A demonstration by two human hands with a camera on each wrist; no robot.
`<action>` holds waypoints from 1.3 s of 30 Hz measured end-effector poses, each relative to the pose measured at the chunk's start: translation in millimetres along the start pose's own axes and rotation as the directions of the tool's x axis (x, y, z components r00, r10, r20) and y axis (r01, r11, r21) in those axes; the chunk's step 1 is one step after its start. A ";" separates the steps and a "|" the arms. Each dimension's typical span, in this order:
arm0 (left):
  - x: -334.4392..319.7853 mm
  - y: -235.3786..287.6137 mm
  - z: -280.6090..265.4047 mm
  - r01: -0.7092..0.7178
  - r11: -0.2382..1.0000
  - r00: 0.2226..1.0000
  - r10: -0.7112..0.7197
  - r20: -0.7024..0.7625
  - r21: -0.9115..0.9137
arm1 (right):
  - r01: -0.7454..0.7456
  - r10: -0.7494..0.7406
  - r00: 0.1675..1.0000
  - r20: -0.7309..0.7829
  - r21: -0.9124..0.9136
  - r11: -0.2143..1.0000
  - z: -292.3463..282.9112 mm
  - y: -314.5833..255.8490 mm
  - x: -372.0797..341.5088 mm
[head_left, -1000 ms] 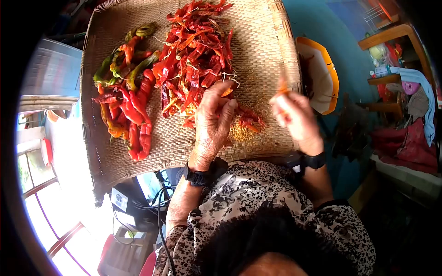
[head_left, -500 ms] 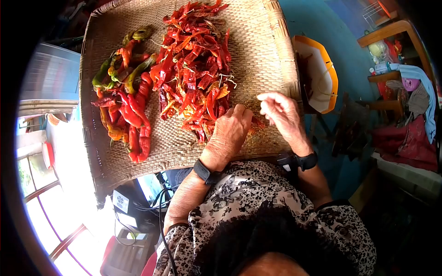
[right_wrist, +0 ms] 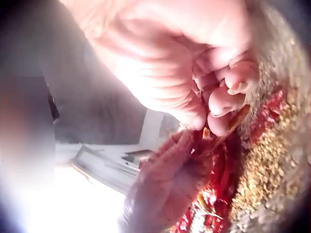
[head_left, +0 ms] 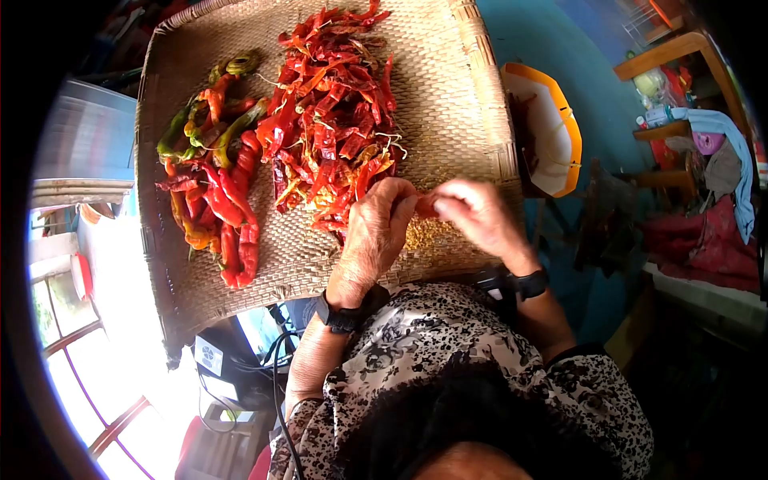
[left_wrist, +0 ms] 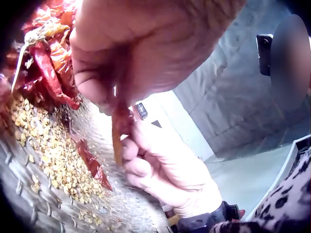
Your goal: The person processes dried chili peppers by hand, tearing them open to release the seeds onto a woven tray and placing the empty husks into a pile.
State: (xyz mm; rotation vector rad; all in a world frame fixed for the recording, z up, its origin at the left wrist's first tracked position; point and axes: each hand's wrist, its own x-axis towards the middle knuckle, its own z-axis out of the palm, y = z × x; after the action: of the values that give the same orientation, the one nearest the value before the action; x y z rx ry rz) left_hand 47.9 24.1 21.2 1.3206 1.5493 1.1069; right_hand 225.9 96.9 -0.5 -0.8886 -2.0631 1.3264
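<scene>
Both hands meet over the near side of a woven tray (head_left: 448,96). The left hand (head_left: 376,228) pinches one end of a dried red chili (left_wrist: 117,138), and the right hand (head_left: 484,220) pinches its other end with thumb and curled fingers. In the right wrist view, the right hand (right_wrist: 165,63) is above the left hand (right_wrist: 165,189); fingers hide most of the chili. Pale yellow seeds (head_left: 424,236) lie below the hands, with a loose red chili piece (left_wrist: 95,165) among them. The dried chili heap (head_left: 336,120) reaches close to the left hand.
Fresh red and green chilies (head_left: 216,184) lie in a separate pile on the tray's left. To the right of the tray stands a white container with a yellow-orange rim (head_left: 574,144), with dark reddish bits inside. Beyond it is a cluttered wooden shelf (head_left: 668,132).
The right hand, earlier raised at the right with an orange-red piece, then lowered without it, has come left to the left hand. Both now hold a chili between them.
</scene>
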 end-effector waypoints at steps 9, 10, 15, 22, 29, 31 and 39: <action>1.9 0.7 -23.3 -0.138 0.937 0.933 0.231 -0.274 0.319 | 0.175 0.513 0.768 -0.384 0.896 0.409 -75.2 22.7 -2.5; 3.1 -1.0 -25.2 -0.155 0.904 0.909 0.289 -0.300 0.399 | 0.168 0.537 0.742 -0.403 0.886 0.432 -70.3 21.3 -4.9; 9.9 -7.6 -25.0 -0.078 0.742 0.902 0.337 -0.269 0.665 | -0.023 0.036 0.967 -0.253 0.053 0.998 -14.3 10.4 -2.6; 8.9 -16.1 -25.0 -0.036 0.721 0.925 0.286 -0.250 0.692 | -0.001 -0.053 0.995 -0.079 -0.560 0.829 18.5 -8.8 0.1; 4.6 -3.2 -35.3 -0.077 0.896 0.901 0.250 -0.355 0.437 | -0.034 0.027 0.998 -0.051 -0.140 0.990 -6.7 0.5 -4.3; 2.7 -3.2 -39.3 -0.050 0.939 0.912 0.182 -0.368 0.341 | -0.056 0.100 0.986 -0.131 0.302 0.952 -18.5 -5.6 -1.6; -4.4 -11.3 -24.1 0.033 0.994 0.968 -0.058 -0.242 -0.106 | 0.191 0.418 0.825 -0.381 0.883 0.428 -48.9 3.4 2.5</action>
State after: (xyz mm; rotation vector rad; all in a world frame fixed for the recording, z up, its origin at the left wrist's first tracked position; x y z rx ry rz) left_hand 22.4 16.1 17.8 1.1065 1.6679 1.3417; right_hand 260.5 128.0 15.2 -0.7444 -0.5812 1.6885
